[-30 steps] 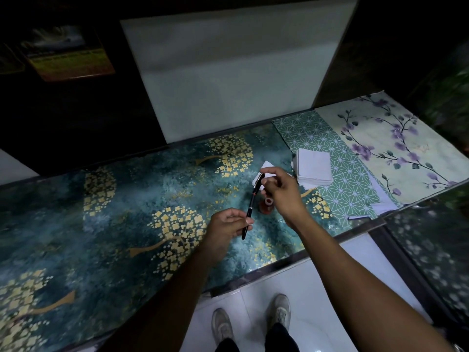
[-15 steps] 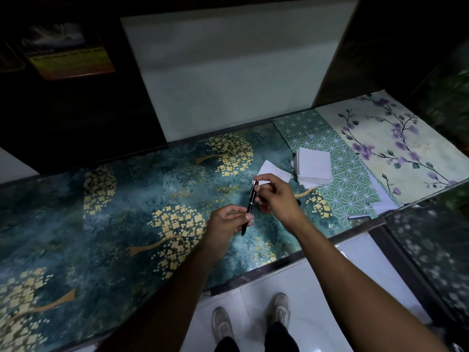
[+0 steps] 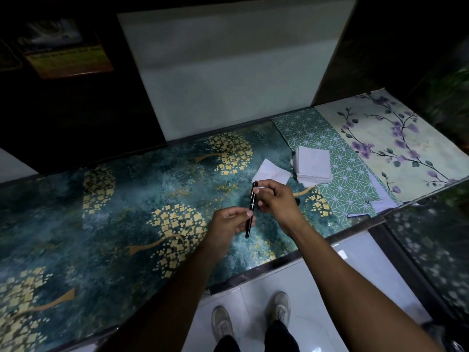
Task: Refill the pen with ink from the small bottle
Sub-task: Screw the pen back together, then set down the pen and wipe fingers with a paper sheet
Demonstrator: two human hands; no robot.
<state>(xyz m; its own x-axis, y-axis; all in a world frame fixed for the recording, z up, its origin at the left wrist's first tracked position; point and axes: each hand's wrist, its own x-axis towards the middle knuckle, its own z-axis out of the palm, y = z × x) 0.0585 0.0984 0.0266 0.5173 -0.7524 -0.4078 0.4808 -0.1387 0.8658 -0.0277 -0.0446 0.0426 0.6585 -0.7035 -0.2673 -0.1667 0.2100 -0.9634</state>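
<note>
A slim black pen [image 3: 251, 210] with silver bands is held above the counter, tilted almost upright. My left hand [image 3: 229, 223] pinches its lower half. My right hand [image 3: 275, 199] grips the upper end between thumb and fingers. The small ink bottle is hidden behind my right hand; I cannot see it now. A loose white tissue [image 3: 271, 172] lies on the counter just beyond the pen's top.
The counter [image 3: 121, 217] has a teal and gold floral cover under glass. A stack of white tissues [image 3: 313, 165] sits on the green patterned mat [image 3: 340, 184] to the right. A white panel [image 3: 228, 72] stands behind. The counter's front edge is close below my hands.
My right hand has moved left and toward me along the pen's top, covering the small reddish bottle that showed beside it a second ago. The left hand holds steady.
</note>
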